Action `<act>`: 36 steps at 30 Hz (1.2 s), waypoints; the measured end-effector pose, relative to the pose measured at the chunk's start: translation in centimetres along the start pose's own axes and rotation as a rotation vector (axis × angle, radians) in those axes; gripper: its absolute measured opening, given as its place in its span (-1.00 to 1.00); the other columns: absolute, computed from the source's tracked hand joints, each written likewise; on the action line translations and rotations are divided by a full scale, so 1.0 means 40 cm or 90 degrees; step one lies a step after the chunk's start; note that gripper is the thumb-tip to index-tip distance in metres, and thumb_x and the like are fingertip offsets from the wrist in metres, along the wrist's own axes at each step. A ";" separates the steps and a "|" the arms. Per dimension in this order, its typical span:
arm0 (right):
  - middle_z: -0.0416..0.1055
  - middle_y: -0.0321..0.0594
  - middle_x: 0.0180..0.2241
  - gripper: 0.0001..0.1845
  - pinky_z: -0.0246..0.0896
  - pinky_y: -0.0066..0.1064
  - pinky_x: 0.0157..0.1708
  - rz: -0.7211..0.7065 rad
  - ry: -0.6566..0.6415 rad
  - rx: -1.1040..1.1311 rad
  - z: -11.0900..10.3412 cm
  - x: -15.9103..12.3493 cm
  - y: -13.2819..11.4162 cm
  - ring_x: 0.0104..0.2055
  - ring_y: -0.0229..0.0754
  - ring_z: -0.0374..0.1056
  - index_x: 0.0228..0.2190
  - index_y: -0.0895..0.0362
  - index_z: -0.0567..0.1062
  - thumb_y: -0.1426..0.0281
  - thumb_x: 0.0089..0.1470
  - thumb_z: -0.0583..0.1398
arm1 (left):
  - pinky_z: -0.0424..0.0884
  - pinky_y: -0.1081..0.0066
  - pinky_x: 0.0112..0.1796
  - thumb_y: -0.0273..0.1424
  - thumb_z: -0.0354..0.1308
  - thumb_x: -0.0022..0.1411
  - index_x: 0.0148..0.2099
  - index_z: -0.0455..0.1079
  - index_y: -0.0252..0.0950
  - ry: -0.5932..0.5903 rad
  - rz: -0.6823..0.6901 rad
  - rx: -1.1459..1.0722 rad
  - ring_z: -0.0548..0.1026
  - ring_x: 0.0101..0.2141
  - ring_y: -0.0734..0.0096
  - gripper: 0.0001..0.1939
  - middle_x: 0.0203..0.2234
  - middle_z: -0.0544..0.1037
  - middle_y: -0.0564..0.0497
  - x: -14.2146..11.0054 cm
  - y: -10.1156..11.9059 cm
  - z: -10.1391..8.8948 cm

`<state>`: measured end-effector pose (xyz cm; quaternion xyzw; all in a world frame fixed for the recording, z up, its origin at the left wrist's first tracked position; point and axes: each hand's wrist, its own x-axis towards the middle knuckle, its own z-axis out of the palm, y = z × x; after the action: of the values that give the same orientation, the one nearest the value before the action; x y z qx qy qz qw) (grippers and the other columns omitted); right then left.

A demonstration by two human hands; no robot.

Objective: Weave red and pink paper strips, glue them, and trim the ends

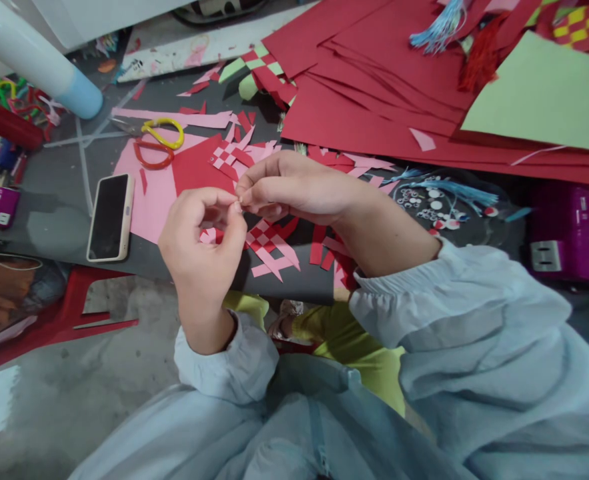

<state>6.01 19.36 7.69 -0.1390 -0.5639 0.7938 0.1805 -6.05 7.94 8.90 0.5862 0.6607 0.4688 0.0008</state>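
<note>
My left hand [204,233] and my right hand [294,187] meet fingertip to fingertip above the table. Both are closed in a pinch, and whatever lies between the fingertips is too small to make out. Beneath them are a woven pink-and-red paper piece [263,239] with loose strip ends and another checkered paper weave [224,157] just behind. Scissors [161,137] with one yellow and one orange handle loop rest on pink paper [147,220] left of my hands. A red paper sheet [194,167] lies partly behind my left hand.
A phone [109,217] lies near the table's left front edge. Large red sheets [374,87] and a light green sheet [544,93] cover the back right. A clear tray [504,220] of small beads and rings sits right of my forearm, beside a purple box [569,233].
</note>
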 end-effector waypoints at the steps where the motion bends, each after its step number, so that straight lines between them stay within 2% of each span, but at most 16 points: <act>1: 0.09 -0.45 -0.68 -0.80 -0.15 -0.54 -0.65 0.005 0.003 -0.003 0.001 -0.001 -0.002 -0.63 -0.44 -0.08 -0.58 0.17 0.33 0.54 0.03 0.18 | 0.44 0.35 -0.37 -0.51 0.15 0.19 -0.29 0.41 -0.17 0.001 -0.003 -0.001 0.50 -0.43 0.46 -0.89 -0.41 0.50 0.10 0.000 -0.001 0.000; 6: 0.12 -0.43 -0.68 -0.80 -0.12 -0.50 -0.63 0.027 0.036 -0.062 0.001 -0.009 -0.017 -0.61 -0.43 -0.06 -0.58 0.17 0.35 0.54 0.03 0.20 | 0.41 0.40 -0.41 -0.52 0.16 0.15 -0.31 0.39 -0.17 0.013 -0.011 0.025 0.46 -0.47 0.50 -0.89 -0.44 0.49 0.13 -0.003 -0.019 -0.010; 10: 0.17 -0.40 -0.66 -0.84 -0.09 -0.47 -0.58 0.017 0.085 -0.184 -0.001 -0.025 -0.039 -0.59 -0.42 0.02 -0.56 0.17 0.40 0.56 0.03 0.19 | 0.41 0.40 -0.41 -0.51 0.17 0.13 -0.31 0.41 -0.18 0.017 -0.050 0.059 0.45 -0.49 0.51 -0.89 -0.44 0.49 0.14 -0.015 -0.040 -0.027; 14: 0.28 -0.37 -0.62 -0.86 -0.04 -0.45 -0.52 0.026 0.071 -0.392 0.017 -0.043 -0.053 -0.55 -0.40 0.11 -0.58 0.17 0.41 0.56 -0.04 0.19 | 0.42 0.34 -0.40 -0.47 0.24 0.12 -0.34 0.45 -0.13 -0.006 -0.090 0.071 0.48 -0.45 0.44 -0.90 -0.42 0.53 0.09 -0.027 -0.051 -0.048; 18: 0.36 -0.30 -0.58 -0.94 -0.04 -0.41 -0.47 0.072 0.034 -0.660 0.057 -0.050 -0.041 -0.50 -0.31 0.19 -0.56 0.18 0.44 0.52 -0.09 0.20 | 0.35 0.33 -0.45 -0.38 0.31 0.11 -0.42 0.45 -0.11 -0.038 -0.121 0.091 0.40 -0.53 0.47 -0.89 -0.50 0.50 0.11 -0.040 -0.063 -0.065; 22: 0.45 -0.15 -0.47 -0.90 -0.07 -0.38 -0.43 0.110 0.028 -0.855 0.085 -0.048 -0.020 -0.42 -0.21 0.27 -0.46 0.20 0.51 0.47 -0.04 0.17 | 0.33 0.35 -0.43 -0.47 0.32 0.03 -0.40 0.42 -0.15 -0.050 -0.202 0.124 0.38 -0.52 0.48 -0.86 -0.48 0.50 0.13 -0.057 -0.078 -0.070; 30: 0.48 -0.10 -0.38 -0.87 -0.03 -0.35 -0.41 0.141 0.022 -0.964 0.087 -0.047 -0.010 -0.36 -0.13 0.31 -0.39 0.19 0.51 0.47 0.00 0.14 | 0.40 0.28 -0.25 -0.37 0.26 0.15 -0.28 0.48 -0.15 -0.048 -0.200 0.119 0.47 -0.41 0.39 -0.95 -0.43 0.54 0.08 -0.063 -0.078 -0.081; 33: 0.48 -0.10 -0.37 -0.86 -0.01 -0.35 -0.40 0.157 0.014 -0.967 0.092 -0.045 -0.011 -0.34 -0.13 0.32 -0.39 0.19 0.51 0.48 0.01 0.14 | 0.41 0.27 -0.26 -0.34 0.25 0.16 -0.26 0.52 -0.19 -0.058 -0.196 0.127 0.48 -0.43 0.37 -0.92 -0.42 0.58 0.05 -0.056 -0.075 -0.094; 36: 0.47 -0.11 -0.36 -0.85 0.02 -0.36 -0.38 0.175 0.013 -0.968 0.095 -0.042 -0.013 -0.33 -0.13 0.34 -0.39 0.19 0.51 0.47 0.03 0.12 | 0.40 0.31 -0.28 -0.38 0.23 0.15 -0.25 0.54 -0.26 -0.085 -0.200 0.154 0.44 -0.46 0.43 -0.88 -0.43 0.58 0.06 -0.048 -0.074 -0.107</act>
<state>5.98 15.55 9.44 -0.3009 -0.9300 0.2023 -0.0596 -10.08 4.18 8.41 0.5012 0.7943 0.3403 0.0470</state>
